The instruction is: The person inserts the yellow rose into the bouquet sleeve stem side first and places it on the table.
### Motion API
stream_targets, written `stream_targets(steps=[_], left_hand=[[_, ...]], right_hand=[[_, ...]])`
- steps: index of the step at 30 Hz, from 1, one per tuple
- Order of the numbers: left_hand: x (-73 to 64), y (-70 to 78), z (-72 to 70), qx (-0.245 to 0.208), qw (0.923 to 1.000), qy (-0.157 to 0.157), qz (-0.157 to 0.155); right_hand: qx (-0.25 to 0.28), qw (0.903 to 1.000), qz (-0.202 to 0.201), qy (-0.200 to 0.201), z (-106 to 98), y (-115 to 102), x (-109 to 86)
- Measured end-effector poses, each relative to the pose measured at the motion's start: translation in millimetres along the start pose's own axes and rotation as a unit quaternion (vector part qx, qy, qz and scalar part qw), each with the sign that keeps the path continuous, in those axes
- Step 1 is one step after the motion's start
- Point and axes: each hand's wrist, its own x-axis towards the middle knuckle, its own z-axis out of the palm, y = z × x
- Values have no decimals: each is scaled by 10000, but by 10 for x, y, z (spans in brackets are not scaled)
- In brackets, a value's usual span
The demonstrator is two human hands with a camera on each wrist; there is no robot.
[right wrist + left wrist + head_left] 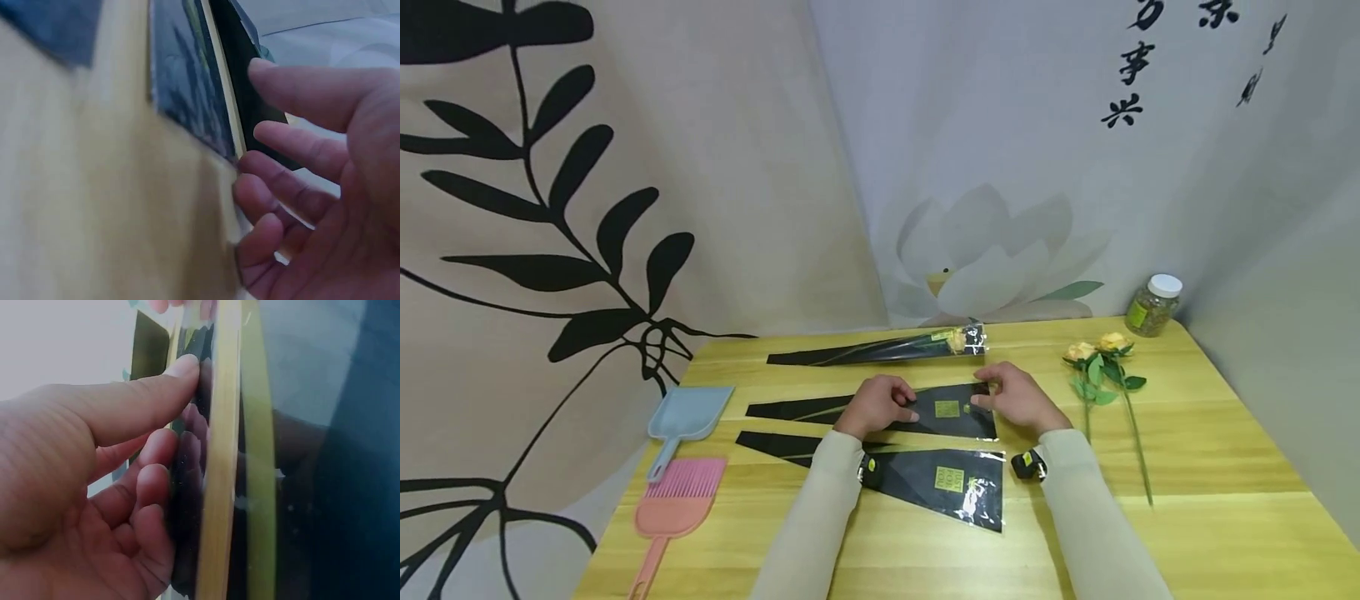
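Observation:
Over the middle black plastic flower sleeve (925, 423), my left hand (880, 406) has its thumb stretched out and its other fingers loosely bent. In the left wrist view the thumb tip lies against the dark, glossy film (194, 450). My right hand (1018, 397) is at the wide end of that sleeve, fingers slightly bent and spread; in the right wrist view the fingertips come close to the sleeve's corner, contact unclear. A second black sleeve (917, 485) lies nearer me, partly under my left wrist. Farther back, another sleeve (880, 348) holds a yellow rose (957, 340).
Two yellow roses with green stems (1105, 375) lie on the right of the wooden table (1225, 500). A white-lidded jar (1153, 307) stands at the back right corner. At the left edge are a blue dustpan (691, 412) and a pink brush (679, 504).

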Motion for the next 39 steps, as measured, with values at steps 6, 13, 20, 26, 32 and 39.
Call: stream_targets(steps=[6,13,20,26,32,39], left_hand=[[37,-6,23,-393,9990,-39,-197],[62,-35,62,-379,9990,-66,-243],[68,-53,71,-393,9988,43,-274],[51,-63,75,-430,9987,81,-278],[24,-48,75,-421,9988,90,-249],[-5,51,62,20,9998,142,-98]], right_hand=[[-386,9991,101,-126,-9,1,29],[133,9983,541,-142,-53,-9,-43],[1283,9857,1079,145,-56,-10,-134],[2125,9650,1467,468,12,-46,-197],[2153,9595,1765,425,55,-78,-275],[2066,9631,1653,497,72,-78,-268]])
